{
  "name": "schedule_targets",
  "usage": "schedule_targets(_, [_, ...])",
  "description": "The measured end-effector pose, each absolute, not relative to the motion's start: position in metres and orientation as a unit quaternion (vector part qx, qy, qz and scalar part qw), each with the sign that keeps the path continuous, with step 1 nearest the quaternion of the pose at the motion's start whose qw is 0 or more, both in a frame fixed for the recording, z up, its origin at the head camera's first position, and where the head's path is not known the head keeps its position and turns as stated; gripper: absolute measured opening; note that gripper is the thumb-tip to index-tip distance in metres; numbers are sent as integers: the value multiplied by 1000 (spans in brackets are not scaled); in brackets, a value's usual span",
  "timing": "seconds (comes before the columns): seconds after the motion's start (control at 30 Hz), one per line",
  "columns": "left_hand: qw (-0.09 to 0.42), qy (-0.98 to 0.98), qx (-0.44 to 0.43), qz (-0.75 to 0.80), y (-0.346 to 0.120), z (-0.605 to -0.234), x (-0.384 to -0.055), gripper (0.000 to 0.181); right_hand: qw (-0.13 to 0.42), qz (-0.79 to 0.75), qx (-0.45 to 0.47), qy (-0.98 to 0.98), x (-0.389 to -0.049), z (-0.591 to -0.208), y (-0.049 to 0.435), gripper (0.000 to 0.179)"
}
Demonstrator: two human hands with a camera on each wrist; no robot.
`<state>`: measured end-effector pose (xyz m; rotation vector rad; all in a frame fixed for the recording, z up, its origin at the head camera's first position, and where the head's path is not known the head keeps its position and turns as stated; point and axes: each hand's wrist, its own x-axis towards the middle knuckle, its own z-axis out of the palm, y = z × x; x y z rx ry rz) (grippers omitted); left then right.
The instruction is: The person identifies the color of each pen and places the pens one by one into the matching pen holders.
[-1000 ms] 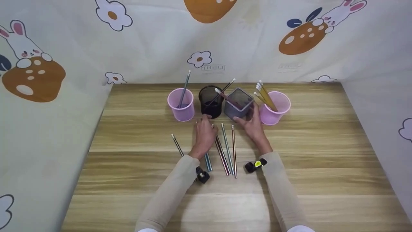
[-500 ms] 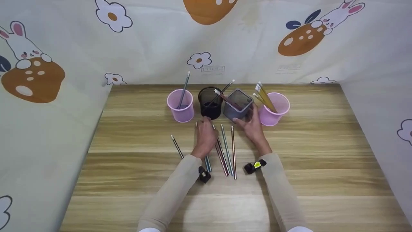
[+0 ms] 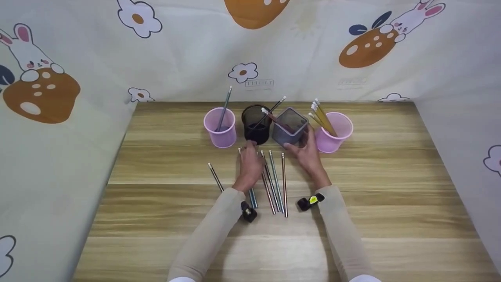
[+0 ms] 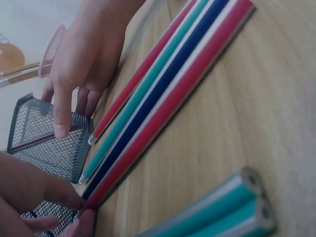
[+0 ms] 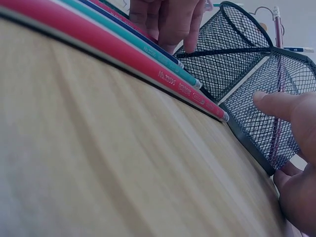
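Note:
My left hand (image 3: 250, 166) pinches a red pencil (image 4: 170, 101) near its eraser end as it lies on the table. Right of that pencil lie a dark blue pencil (image 4: 158, 94), a teal pencil (image 4: 127, 113) and another red pencil (image 3: 284, 184), roughly side by side, eraser ends pointing away from me. My right hand (image 3: 311, 156) grips the square mesh pencil holder (image 3: 283, 139), thumb at its front and fingers at its right side. Inside it leans a dark red pencil (image 5: 279, 74). Just beyond my left hand stands the round black mesh holder (image 3: 256, 137) with one black pencil (image 3: 277, 104).
A pink holder (image 3: 223, 139) with one teal-grey pencil stands at the left of the row. Another pink holder (image 3: 328, 145) with several yellow pencils ends it at the right. Two teal pencils (image 4: 222, 207) lie partly under my left arm; a dark pencil (image 3: 216, 177) lies further left.
The dark blue pencil has come away from the red one and now lies against the teal pencil to the right. The left hand has shifted slightly right; the right hand stays on the square holder.

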<state>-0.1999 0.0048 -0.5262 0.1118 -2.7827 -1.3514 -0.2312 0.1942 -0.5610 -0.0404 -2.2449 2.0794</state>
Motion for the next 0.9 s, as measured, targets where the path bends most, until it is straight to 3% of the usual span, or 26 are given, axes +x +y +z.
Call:
schedule_targets(0.23, [2,-871,49,-488,-2,-523,-203,44,66,681,6,-729,-234,-562,193,97])
schedule_targets(0.63, [-73,-773,115,-619,-1,-495,-204,32,46,680,-4,-732,-234,-559,194,99])
schedule_targets(0.9, [-55,-711,93,-695,1,-465,-205,28,51,686,4,-726,-233,-563,194,97])
